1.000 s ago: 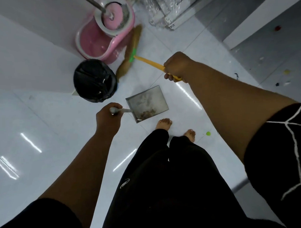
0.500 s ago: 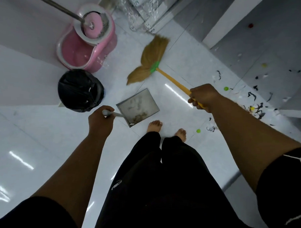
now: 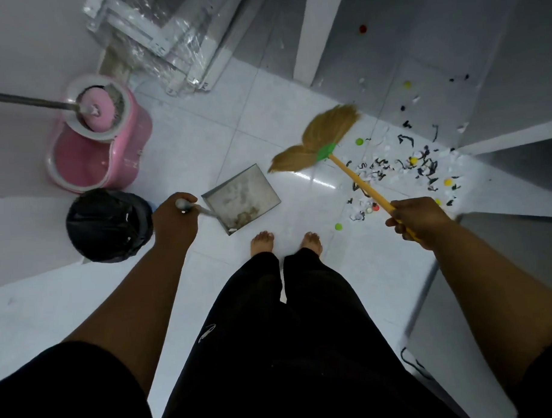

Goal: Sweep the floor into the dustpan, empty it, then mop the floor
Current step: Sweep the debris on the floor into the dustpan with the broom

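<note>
My left hand (image 3: 174, 223) grips the grey handle of a metal dustpan (image 3: 244, 196), which sits low over the white floor in front of my feet with a little brown dirt in its near corner. My right hand (image 3: 420, 218) is closed on the yellow handle of a straw broom (image 3: 324, 141); its bristles point away, beyond the dustpan. A scatter of black, white and coloured litter (image 3: 404, 166) lies on the tiles to the right of the broom.
A bin lined with a black bag (image 3: 108, 224) stands just left of my left hand. Behind it is a pink mop bucket (image 3: 97, 152) with the mop (image 3: 96, 110) resting in its wringer. Plastic-wrapped panels (image 3: 168, 40) lean at the back. Grey walls close off the right.
The broom has swung from beside the bucket and bin over to the right, toward the litter. My right hand moved right with it. The dustpan stayed in my left hand near the bin.
</note>
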`<state>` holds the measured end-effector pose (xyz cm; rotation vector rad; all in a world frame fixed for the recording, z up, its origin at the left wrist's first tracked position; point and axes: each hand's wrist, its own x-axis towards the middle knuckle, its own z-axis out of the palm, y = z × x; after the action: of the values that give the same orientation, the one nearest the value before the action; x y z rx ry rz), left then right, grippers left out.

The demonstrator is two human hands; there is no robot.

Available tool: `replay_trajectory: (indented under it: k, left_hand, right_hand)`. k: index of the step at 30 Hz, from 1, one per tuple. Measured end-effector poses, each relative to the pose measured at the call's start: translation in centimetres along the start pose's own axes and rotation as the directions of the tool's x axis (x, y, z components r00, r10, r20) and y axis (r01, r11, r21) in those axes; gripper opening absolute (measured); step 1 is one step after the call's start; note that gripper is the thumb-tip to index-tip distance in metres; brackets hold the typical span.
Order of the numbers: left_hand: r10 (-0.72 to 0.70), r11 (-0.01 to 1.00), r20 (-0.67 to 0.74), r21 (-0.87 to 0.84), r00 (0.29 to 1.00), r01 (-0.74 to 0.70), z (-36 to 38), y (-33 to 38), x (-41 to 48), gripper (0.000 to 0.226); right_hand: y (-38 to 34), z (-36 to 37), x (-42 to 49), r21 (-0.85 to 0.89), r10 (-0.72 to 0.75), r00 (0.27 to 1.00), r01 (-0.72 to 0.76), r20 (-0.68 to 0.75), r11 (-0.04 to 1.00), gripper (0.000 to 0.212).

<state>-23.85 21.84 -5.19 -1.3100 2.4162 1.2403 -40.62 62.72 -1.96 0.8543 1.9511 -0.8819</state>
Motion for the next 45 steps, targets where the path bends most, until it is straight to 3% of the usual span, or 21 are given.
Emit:
replay_trajectory:
  k: [5, 9, 14, 21, 25, 29, 36, 45]
  left_hand:
    - [0.019, 0.999, -0.031, 0.047, 0.999, -0.017, 0.5, 3.7, 2.2, 0.016]
    - [0.072, 0.997, -0.010, 0.041, 0.997, -0.071, 0.2, 5.7, 4.5, 0.017]
    - [0.091, 0.995, 0.002, 0.033, 0.996, -0.091, -1.3, 7.0, 9.0, 0.019]
    - [0.139, 0.988, 0.065, 0.052, 0.988, -0.143, -5.3, 6.6, 16.0, 0.020]
    - [0.164, 0.984, 0.111, 0.048, 0.980, -0.171, -6.7, 5.4, 18.9, 0.015]
    - [0.204, 0.974, 0.147, 0.067, 0.968, -0.215, -7.7, 4.6, 20.4, 0.016]
    - [0.193, 0.970, 0.166, 0.118, 0.967, -0.214, -9.4, 3.7, 20.1, 0.013]
    - [0.110, 0.985, 0.188, 0.114, 0.976, -0.133, -10.3, 2.9, 18.3, 0.021]
  right_hand:
    - [1.0, -2.5, -2.6, 0.214, -0.078, 0.994, 0.060, 0.074, 0.975, 0.031]
    - [-1.1, -1.4, -5.7, 0.276, -0.163, 0.975, 0.117, 0.149, 0.954, 0.037]
    - [-9.4, 4.3, -8.0, 0.226, -0.265, 0.941, 0.217, 0.212, 0.950, 0.037]
    - [-23.9, 14.2, -5.5, 0.192, -0.331, 0.932, 0.301, 0.149, 0.934, 0.035]
    - [-31.0, 17.5, -0.6, 0.229, -0.288, 0.951, 0.257, 0.113, 0.939, 0.024]
    - [-34.5, 18.6, 4.5, 0.273, -0.136, 0.975, 0.085, 0.174, 0.958, 0.028]
    - [-28.9, 19.4, 3.8, 0.402, 0.016, 0.958, -0.135, 0.286, 0.906, 0.026]
    - [-14.2, 17.4, -4.7, 0.296, 0.107, 0.985, -0.144, 0.136, 0.944, 0.017]
